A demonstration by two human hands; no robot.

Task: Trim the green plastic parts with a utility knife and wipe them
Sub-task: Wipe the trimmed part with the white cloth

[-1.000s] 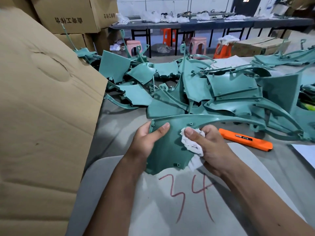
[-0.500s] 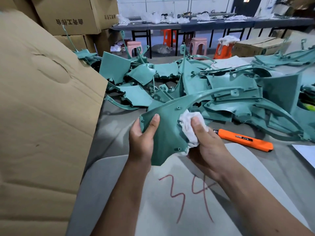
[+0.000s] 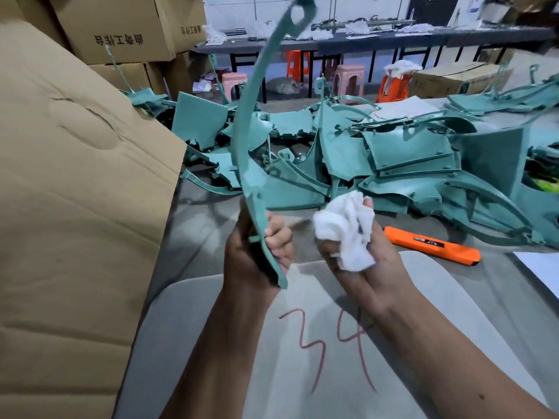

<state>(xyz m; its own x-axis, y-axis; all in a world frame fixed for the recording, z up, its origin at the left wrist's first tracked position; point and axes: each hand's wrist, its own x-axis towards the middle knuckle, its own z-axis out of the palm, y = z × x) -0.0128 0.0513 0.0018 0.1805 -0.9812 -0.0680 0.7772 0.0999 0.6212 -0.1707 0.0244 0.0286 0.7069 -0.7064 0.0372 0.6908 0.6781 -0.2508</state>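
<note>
Item in hand: one green plastic part (image 3: 252, 152), a long thin moulded strip with a curved sweep, widening to a flat blade at its lower end, small tabs and pegs standing out along the edge; its upper tip, with a loop, is blurred. It is held upright and edge-on by the left hand (image 3: 257, 252), whose fingers are curled round the lower end.

Wiping cloth: a crumpled white rag (image 3: 344, 231), soft and bunched, is gripped in the right hand (image 3: 360, 261), just beside the part and not touching it.

Utility knife (image 3: 432, 244): orange body, slim and straight, lies unheld on the grey table (image 3: 514, 285) to the right of the hands.

Stock: a large tangled heap of green parts (image 3: 378, 164), matt panels and curved ribs with screw bosses, lies on the table beyond the hands.

Progress, as judged: the wiping step is in hand for this piece; trimming appears finished on it, the knife being set down. The heap suggests that most of the work remains, though trimmed and untrimmed pieces cannot be told apart
</note>
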